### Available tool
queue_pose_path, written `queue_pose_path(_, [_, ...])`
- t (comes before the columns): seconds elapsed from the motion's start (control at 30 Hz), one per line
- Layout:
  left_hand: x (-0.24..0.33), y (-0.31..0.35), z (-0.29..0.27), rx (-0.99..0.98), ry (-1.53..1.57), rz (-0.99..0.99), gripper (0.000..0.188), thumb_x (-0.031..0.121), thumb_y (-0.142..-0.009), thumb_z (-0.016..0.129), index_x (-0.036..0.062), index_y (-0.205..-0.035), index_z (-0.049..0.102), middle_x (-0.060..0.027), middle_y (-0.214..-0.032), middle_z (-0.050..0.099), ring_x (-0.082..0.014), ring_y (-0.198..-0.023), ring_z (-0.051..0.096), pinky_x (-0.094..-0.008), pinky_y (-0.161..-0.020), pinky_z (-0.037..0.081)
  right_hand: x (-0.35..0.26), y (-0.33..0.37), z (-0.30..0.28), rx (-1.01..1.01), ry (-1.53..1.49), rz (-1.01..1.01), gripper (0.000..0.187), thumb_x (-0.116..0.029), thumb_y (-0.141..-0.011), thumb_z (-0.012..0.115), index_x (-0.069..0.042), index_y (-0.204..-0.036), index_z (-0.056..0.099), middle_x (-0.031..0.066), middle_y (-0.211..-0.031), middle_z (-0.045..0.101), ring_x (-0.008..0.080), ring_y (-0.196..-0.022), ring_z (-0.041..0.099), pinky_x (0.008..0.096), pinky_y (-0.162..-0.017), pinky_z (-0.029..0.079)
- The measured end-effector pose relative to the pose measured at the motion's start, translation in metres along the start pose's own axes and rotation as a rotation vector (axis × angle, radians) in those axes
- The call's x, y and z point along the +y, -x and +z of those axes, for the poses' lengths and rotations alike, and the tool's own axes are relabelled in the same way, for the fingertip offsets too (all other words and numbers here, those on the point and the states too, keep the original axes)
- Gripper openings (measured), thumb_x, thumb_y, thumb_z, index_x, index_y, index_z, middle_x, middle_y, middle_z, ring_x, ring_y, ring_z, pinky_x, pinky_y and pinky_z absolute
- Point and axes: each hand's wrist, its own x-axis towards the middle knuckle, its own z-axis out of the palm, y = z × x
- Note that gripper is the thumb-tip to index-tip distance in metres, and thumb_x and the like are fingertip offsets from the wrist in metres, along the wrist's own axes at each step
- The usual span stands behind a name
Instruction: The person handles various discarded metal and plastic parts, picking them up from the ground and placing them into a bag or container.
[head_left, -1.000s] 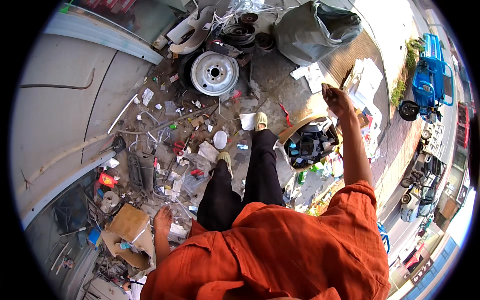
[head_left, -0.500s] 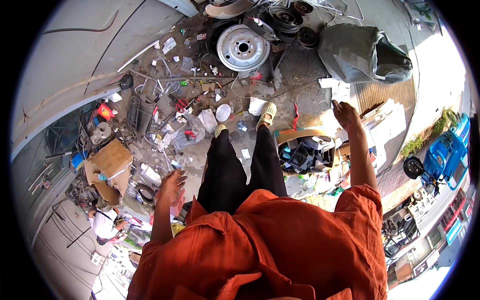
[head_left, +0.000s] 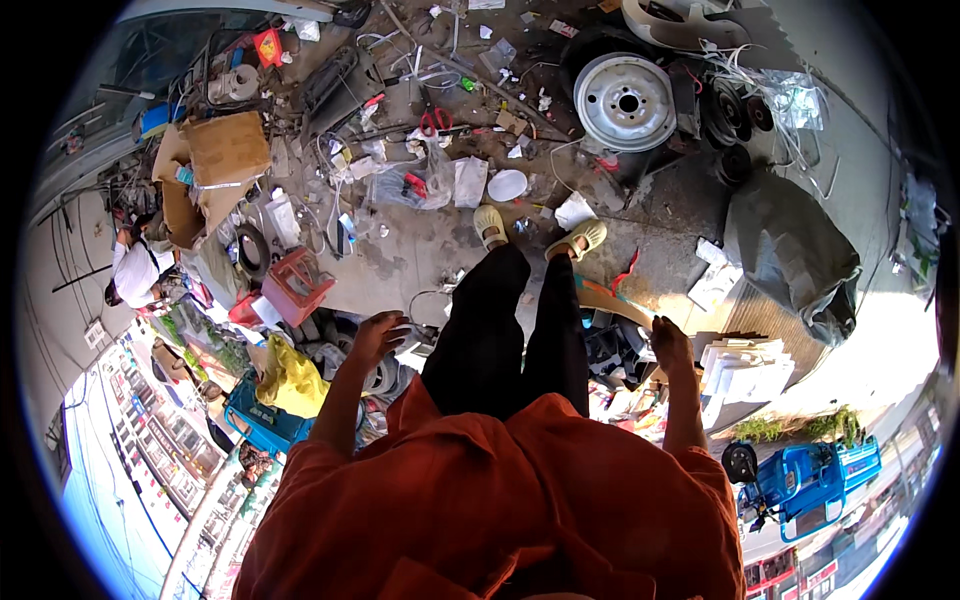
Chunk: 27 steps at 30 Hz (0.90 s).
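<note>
My left hand point(head_left: 377, 339) hangs in the air left of my legs, fingers stretched out and holding nothing. Nearest to it are a red plastic stool point(head_left: 299, 285) and several tyres point(head_left: 381, 374) by my leg. My right hand point(head_left: 671, 346) is closed, fingers curled together; whatever it may hold is too small to make out. It hovers over the edge of an open cardboard box point(head_left: 618, 301) filled with black parts point(head_left: 606, 348), partly hidden by my leg. A stack of flattened white card point(head_left: 745, 372) lies just right of that hand.
Litter and cables cover the ground ahead. A silver wheel rim point(head_left: 626, 102) lies beyond my feet, a grey-green sack point(head_left: 790, 255) to the right. An open brown carton point(head_left: 228, 160) stands at the left, with a person point(head_left: 138, 265) bending nearby. A blue three-wheeler point(head_left: 815, 483) stands at the right.
My view has swung left, so the rim and sack now appear farther right. My right hand has come down and closer to my body. The left hand stays open, now slightly farther forward.
</note>
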Motion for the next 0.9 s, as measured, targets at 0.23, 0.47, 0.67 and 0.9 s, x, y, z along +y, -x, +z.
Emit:
queue_pose_path(0.23, [-0.021,0.004,-0.049,0.085,0.118,-0.023,0.035,0.023,-0.086,0.048,0.0018,-0.114,0.046,-0.0087,-0.107,0.056,-0.0202,-0.093,0.057,-0.0298,-0.076,0.044,0.023,-0.041,0.032,-0.030,0.221,-0.030,0.022,-0.004,-0.080,0.050,0.003,-0.101,0.050,0.0166,-0.091,0.059,0.0250,-0.081,0.058,0.0309,-0.064,0.049])
queue_pose_path(0.47, [-0.034,-0.004,-0.116,0.080,0.230,0.013,0.035,0.020,-0.087,0.046,0.0003,-0.116,0.044,-0.0097,-0.110,0.054,-0.0214,-0.094,0.056,-0.0306,-0.079,0.044,0.070,-0.037,0.151,-0.129,0.549,-0.039,0.031,-0.009,-0.080,0.053,0.001,-0.108,0.049,0.0145,-0.095,0.060,0.0226,-0.083,0.059,0.0296,-0.067,0.047])
queue_pose_path(0.67, [-0.029,-0.013,-0.146,0.094,0.296,-0.005,0.036,0.019,-0.087,0.045,-0.0007,-0.117,0.042,-0.0111,-0.111,0.054,-0.0212,-0.096,0.056,-0.0307,-0.079,0.044,0.106,-0.034,0.209,-0.148,0.708,-0.023,0.029,-0.009,-0.080,0.051,0.001,-0.108,0.049,0.0138,-0.096,0.059,0.0217,-0.084,0.059,0.0295,-0.068,0.047])
queue_pose_path(0.9, [-0.043,-0.015,-0.164,0.109,0.363,-0.009,0.038,0.021,-0.087,0.046,-0.0013,-0.117,0.043,-0.0117,-0.112,0.053,-0.0215,-0.096,0.056,-0.0319,-0.079,0.044,0.121,-0.045,0.239,-0.132,0.815,0.012,0.027,-0.010,-0.081,0.051,-0.001,-0.106,0.050,0.0122,-0.091,0.060,0.0187,-0.071,0.058,0.0272,-0.061,0.047])
